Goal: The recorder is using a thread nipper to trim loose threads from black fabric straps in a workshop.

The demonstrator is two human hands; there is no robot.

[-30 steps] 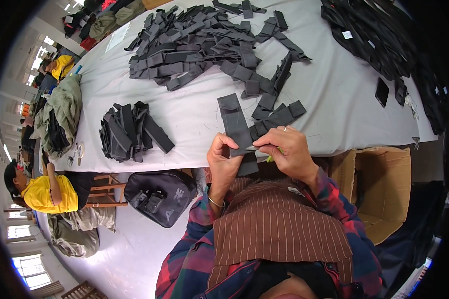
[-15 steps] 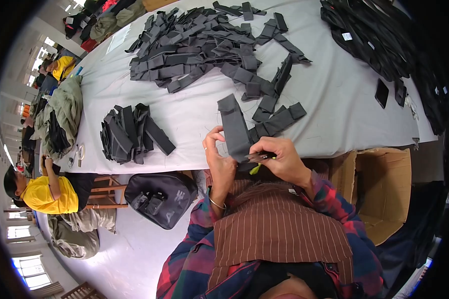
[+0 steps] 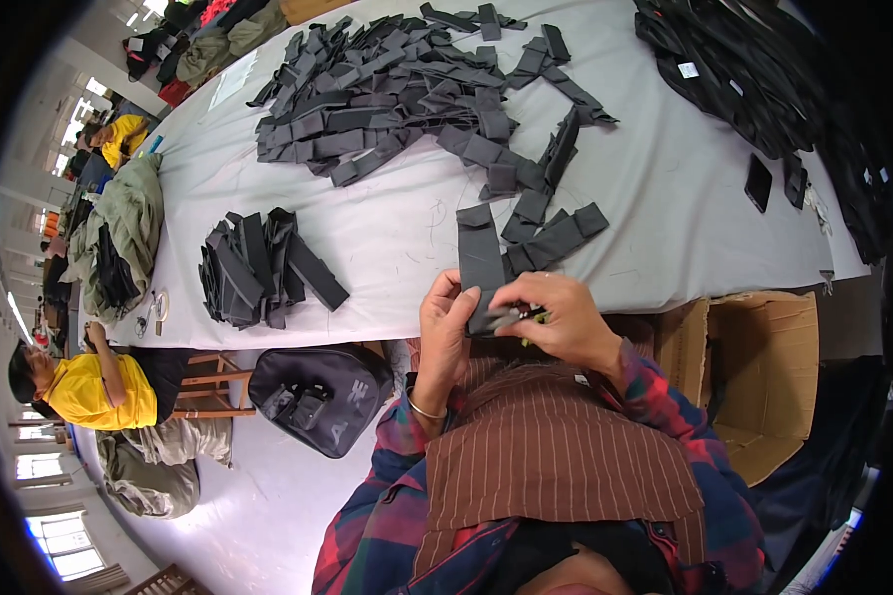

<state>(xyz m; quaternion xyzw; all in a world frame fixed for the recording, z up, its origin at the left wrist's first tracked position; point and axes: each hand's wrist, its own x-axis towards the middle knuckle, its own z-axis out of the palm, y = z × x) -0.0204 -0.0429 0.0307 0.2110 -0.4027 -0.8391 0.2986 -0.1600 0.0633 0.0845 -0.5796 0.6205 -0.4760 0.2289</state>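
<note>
My left hand (image 3: 446,322) pinches the near end of a dark grey fabric strip (image 3: 479,248), thumb on top, at the table's front edge. In my right hand (image 3: 556,317) is a pair of small thread snips (image 3: 511,316) with dark blades and a bit of yellow-green at the grip. The blades lie at the strip's near end; whether they touch a thread is too small to tell. Just beyond, a chain of joined grey strips (image 3: 561,240) runs up toward a large heap of strips (image 3: 387,94). A smaller pile of strips (image 3: 253,266) lies to the left.
A white cloth covers the table (image 3: 387,243). Black garments (image 3: 739,84) and a phone (image 3: 758,184) lie at the right. Below the edge are an open cardboard box (image 3: 764,387) and a black bag (image 3: 318,397). A person in yellow (image 3: 104,387) sits at the left.
My left hand has shifted right and its thumb now presses on the strip, which stands straighter and nearer. The snips have turned slightly in my right hand.
</note>
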